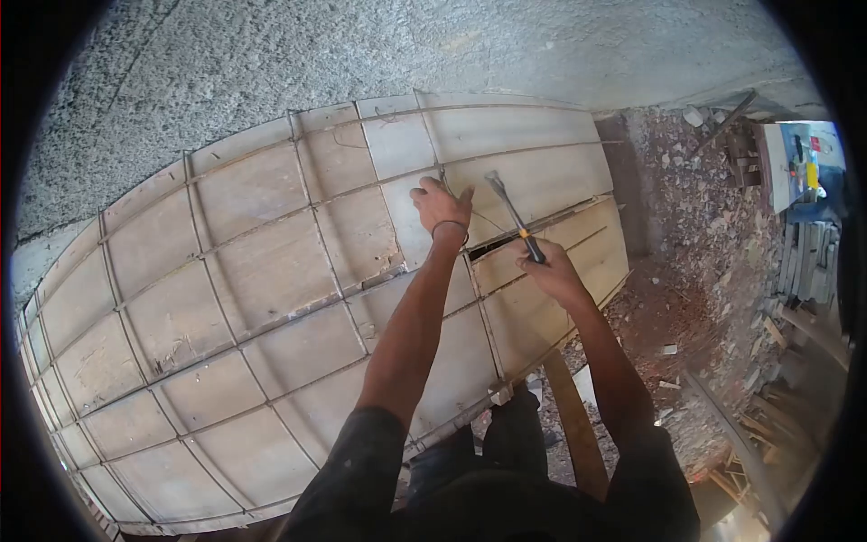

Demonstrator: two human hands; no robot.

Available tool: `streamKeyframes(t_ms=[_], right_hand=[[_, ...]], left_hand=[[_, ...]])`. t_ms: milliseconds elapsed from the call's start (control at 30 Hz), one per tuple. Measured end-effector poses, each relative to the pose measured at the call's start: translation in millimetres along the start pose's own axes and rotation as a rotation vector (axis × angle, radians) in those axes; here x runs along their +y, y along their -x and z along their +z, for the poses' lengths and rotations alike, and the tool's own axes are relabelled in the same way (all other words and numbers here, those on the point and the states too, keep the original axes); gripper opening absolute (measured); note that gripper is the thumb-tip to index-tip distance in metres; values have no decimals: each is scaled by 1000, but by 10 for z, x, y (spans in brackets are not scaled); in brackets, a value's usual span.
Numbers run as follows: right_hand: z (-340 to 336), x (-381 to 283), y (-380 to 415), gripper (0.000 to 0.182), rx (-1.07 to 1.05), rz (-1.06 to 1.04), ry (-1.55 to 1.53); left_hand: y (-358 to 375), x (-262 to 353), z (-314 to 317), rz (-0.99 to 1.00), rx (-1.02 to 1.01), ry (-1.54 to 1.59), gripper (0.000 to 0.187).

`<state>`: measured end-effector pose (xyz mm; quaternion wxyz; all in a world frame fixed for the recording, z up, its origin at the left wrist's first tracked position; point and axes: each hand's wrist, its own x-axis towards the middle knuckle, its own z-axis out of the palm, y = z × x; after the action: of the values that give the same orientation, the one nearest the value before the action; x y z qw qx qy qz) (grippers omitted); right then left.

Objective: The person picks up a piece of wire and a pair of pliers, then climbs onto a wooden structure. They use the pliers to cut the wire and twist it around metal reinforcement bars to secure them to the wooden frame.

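My right hand (pixel 554 274) grips a hammer (pixel 516 219) by its black and orange handle. The metal head points up and away, over the pale formwork panels (pixel 515 185). Just left of the hammer head, my left hand (pixel 442 206) rests where two reinforcing bars cross, its thumb and fingers spread apart around the bar (pixel 428 135). A thin wire (pixel 488 219) runs from beside this hand toward the hammer. Below it, a dark gap (pixel 492 248) shows between two boards.
A grid of bars covers the wooden deck (pixel 253 194) leftward. Rough concrete (pixel 361 45) borders its far side. Past the deck's right edge lies rubble-strewn ground (pixel 686 244), with loose planks (pixel 768 425) lower right. A long board (pixel 575 425) stands near my legs.
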<state>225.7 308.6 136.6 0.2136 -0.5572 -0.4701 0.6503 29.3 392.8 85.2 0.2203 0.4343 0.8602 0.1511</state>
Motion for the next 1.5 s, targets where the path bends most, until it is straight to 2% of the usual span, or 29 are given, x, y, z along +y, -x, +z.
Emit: streamKeyframes(t_ms=[33,167,233,367,433,467,567,633,667,733,767,833,867,933,1000,1067,1200,1300,1433,1500], right_hand=[[-7,52,-102,32,75,-14,194],[-66,151,-469,19,78,93,142],[-64,275,-690,24,204,-61,242],[-63,205,-936,29,266,-95,414],[-65,192,-981,28,-87,193,316],[-32,241,-957,28,-93,191,314],[77,375,-766,29,-68,77,170],[106,227,-646,31,154,-72,265],[132,134,-607,31,151,-71,266],[197,-51,-553,34,244,-46,110],[250,-115,-533,34,250,-53,114],[326,-215,-499,33,165,13,134],[310,-231,-513,33,166,9,141],[312,-230,-552,33,6,17,13],[258,-253,-630,31,8,-6,51],[165,-299,-720,30,-16,16,413],[123,-464,-817,31,-129,161,513],[100,-503,-855,33,-173,107,551],[143,-639,-841,36,-152,158,677],[177,-632,-843,40,-126,168,780]], left_hand=[[-18,3,106,34,77,-93,59],[-84,-22,298,-1,48,-93,58],[-73,21,250,-145,-59,67,53],[-127,-98,307,-206,-8,144,52],[-163,-180,326,-176,-61,225,55],[-171,-196,296,-179,-56,221,55],[-109,-153,179,-137,-91,236,56],[-12,-128,124,-29,101,156,56],[22,-177,163,-32,101,156,56],[69,-269,280,-124,-115,404,47],[98,-197,226,-117,-115,412,47],[160,-24,70,-411,-229,1126,41],[143,-21,53,-409,-228,1134,41],[128,-91,-2,-430,-311,1082,46],[126,-102,-23,-428,-343,1085,45],[124,-93,-30,-427,-375,1088,45],[159,-46,-19,-415,-369,1139,40],[155,-66,2,-396,-362,1115,40],[171,-71,80,-299,-315,1069,38],[196,-51,39,-325,-318,1091,37]])
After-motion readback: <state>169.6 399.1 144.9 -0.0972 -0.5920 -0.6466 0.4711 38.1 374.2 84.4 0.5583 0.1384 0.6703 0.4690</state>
